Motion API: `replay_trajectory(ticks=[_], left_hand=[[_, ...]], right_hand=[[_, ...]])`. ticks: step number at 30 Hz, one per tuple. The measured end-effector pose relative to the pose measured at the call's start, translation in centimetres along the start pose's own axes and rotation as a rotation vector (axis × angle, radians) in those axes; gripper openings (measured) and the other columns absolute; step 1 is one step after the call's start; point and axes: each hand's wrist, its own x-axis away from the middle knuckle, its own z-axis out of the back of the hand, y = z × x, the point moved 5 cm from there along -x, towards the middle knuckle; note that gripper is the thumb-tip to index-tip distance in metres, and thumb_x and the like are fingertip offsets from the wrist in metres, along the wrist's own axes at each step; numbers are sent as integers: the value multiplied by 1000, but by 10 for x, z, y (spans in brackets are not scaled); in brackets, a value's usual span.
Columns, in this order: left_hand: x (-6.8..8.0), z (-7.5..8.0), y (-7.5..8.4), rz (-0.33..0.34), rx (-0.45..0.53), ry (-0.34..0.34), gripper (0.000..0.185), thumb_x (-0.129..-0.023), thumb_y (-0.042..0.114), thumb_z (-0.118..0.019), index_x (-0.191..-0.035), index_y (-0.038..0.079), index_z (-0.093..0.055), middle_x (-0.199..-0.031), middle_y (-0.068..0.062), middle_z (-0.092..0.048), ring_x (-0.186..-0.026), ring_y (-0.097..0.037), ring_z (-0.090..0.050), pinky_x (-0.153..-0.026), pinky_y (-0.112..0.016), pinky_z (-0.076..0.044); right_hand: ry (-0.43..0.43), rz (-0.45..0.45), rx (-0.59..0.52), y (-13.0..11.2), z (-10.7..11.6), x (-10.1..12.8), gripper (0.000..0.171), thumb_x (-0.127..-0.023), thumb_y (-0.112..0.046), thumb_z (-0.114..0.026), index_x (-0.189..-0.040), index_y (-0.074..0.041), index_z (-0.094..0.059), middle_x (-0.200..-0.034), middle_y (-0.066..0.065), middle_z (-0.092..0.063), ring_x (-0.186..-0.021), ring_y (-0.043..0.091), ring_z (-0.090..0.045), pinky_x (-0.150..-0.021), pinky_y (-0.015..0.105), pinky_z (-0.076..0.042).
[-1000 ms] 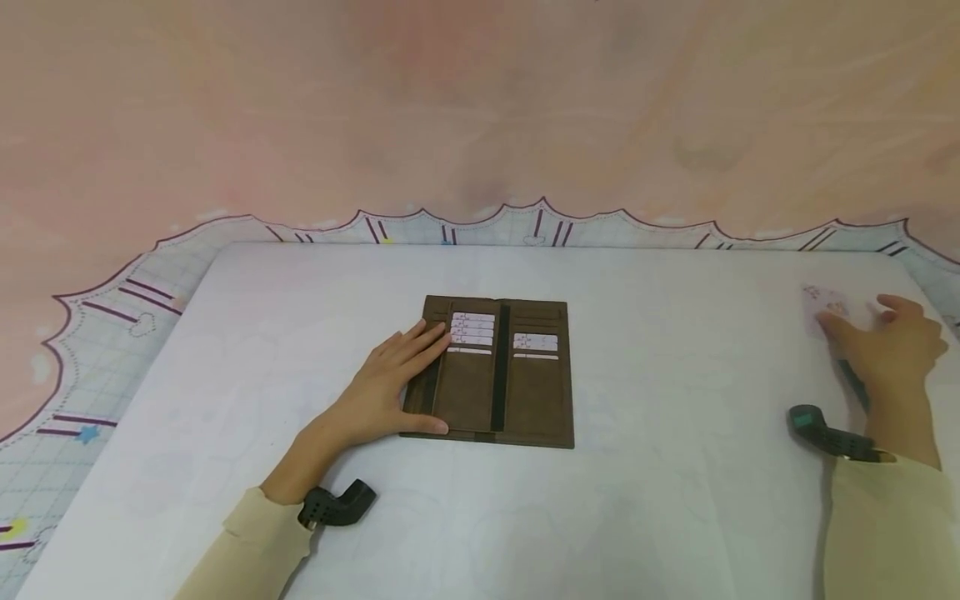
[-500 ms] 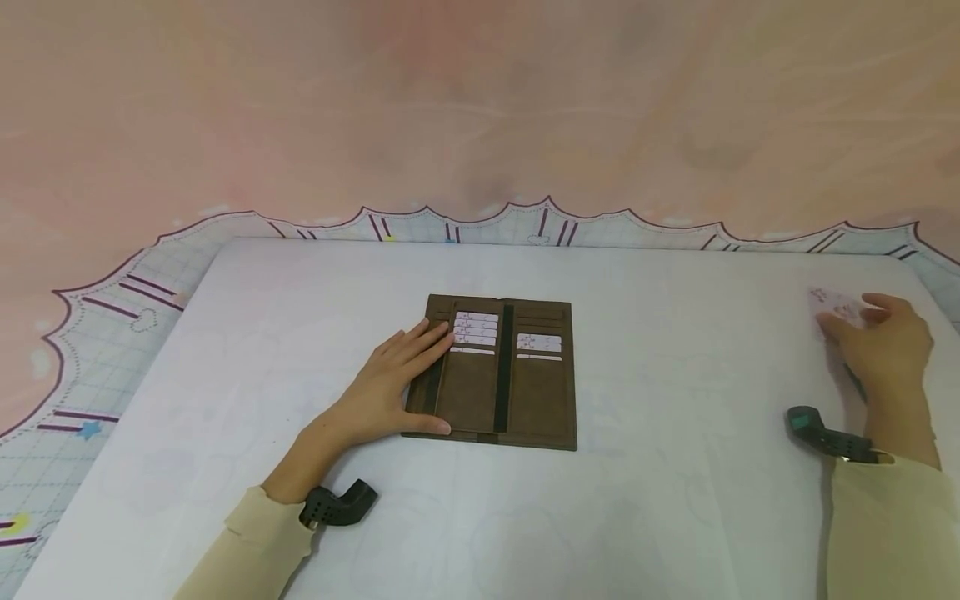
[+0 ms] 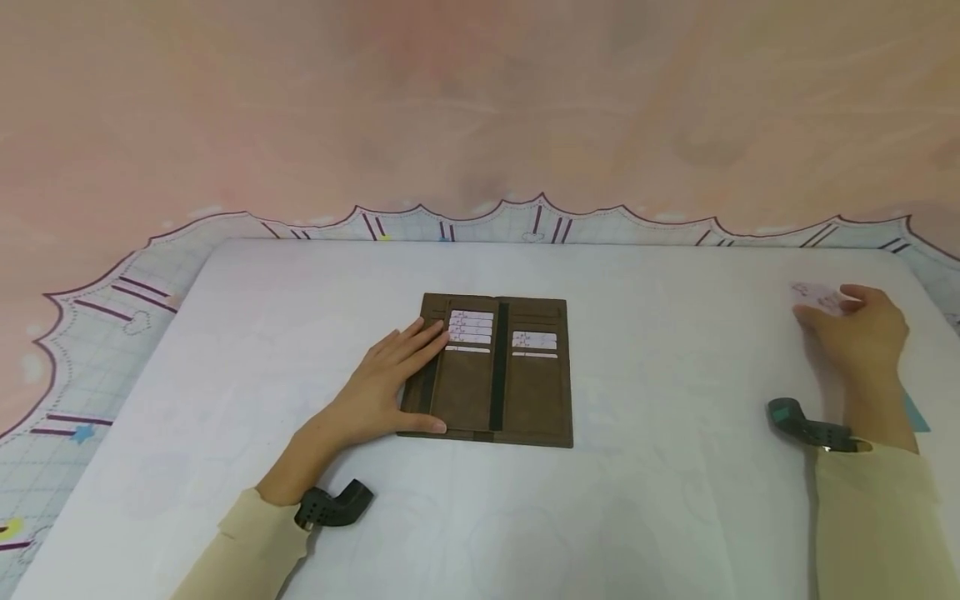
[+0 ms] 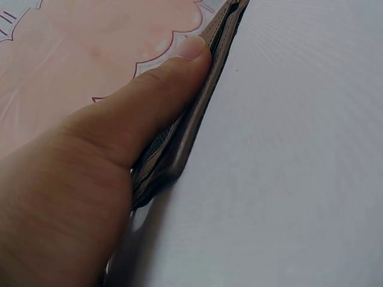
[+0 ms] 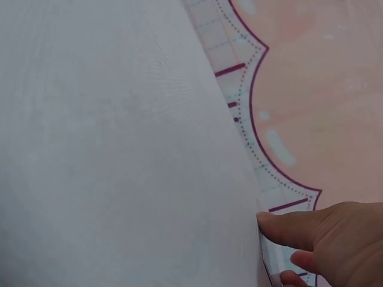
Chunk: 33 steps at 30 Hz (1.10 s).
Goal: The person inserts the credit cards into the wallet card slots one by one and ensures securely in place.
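A brown bifold wallet (image 3: 536, 400) lies spread flat on the white table, with white patterned cards tucked in the slots of both halves. My left hand (image 3: 382, 387) rests on its left side, fingers straight over the left panel and thumb along the near edge. Close up in the left wrist view, the thumb of that hand (image 4: 102, 149) presses on the edge of the wallet (image 4: 194, 128). At the far right my right hand (image 3: 862, 333) pinches a white card with pinkish drawings (image 3: 812, 293) between thumb and fingers. Part of the card is hidden behind the fingers.
A flat teal piece (image 3: 915, 414) lies on the table (image 3: 675, 483) beside the right wrist, partly covered by it. Beyond the table's far edge hangs a peach cloth (image 3: 480, 108) with a scalloped, checked border.
My right hand has shifted left with the card pinched in it, and the teal piece now shows to the right of the wrist. The left hand stays on the wallet.
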Motion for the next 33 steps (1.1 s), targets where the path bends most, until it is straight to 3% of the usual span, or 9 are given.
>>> replay_trajectory(ticks=[6, 9, 13, 16, 24, 33], left_hand=[[1, 0, 0, 14, 15, -9, 108, -68, 59, -77, -153, 15, -25, -158, -4, -21, -145, -25, -7, -116, -46, -5], [1, 0, 0, 12, 12, -6, 109, -68, 58, -78, -153, 15, -25, -158, -4, -21, -145, -25, -7, -116, -46, -5], [1, -1, -1, 7, 11, -3, 109, -68, 57, -78, -153, 14, -25, -158, -4, -21, -145, -25, -7, -116, -46, -5], [0, -2, -1, 7, 13, -2, 109, -68, 58, -78, -153, 14, -25, -158, -4, -21, -145, -25, -7, -116, -46, -5], [-1, -1, 0, 2, 10, 1, 109, -68, 58, -78, -153, 14, -25, -158, -4, -21, -145, -25, -7, -116, -46, -5], [-2, 1, 0, 1, 10, -4, 109, -68, 58, -78, -153, 14, -25, -158, -4, -20, -145, -25, -7, -116, -46, -5]], right_hand=[[-19, -23, 26, -5, -1, -1, 67, -97, -31, -49, -147, 6, -23, -145, 32, -30, -135, 47, -22, -109, 57, -22], [-6, 6, 16, -9, 0, -2, 62, -96, -26, -49, -144, 8, -30, -140, 32, -38, -134, 47, -22, -109, 56, -20], [14, 29, 13, -11, 2, -3, 64, -95, -24, -50, -145, 8, -28, -141, 37, -31, -131, 50, -23, -106, 57, -24], [10, -16, 41, -8, 2, -4, 70, -95, -28, -51, -148, 6, -20, -143, 37, -22, -132, 50, -19, -105, 59, -26], [12, -78, 31, -5, 1, -4, 65, -98, -29, -48, -148, 3, -24, -149, 28, -27, -136, 46, -17, -108, 61, -17], [-24, -1, 12, -7, 0, -7, 62, -98, -22, -48, -150, 0, -23, -149, 29, -26, -135, 47, -24, -109, 58, -23]])
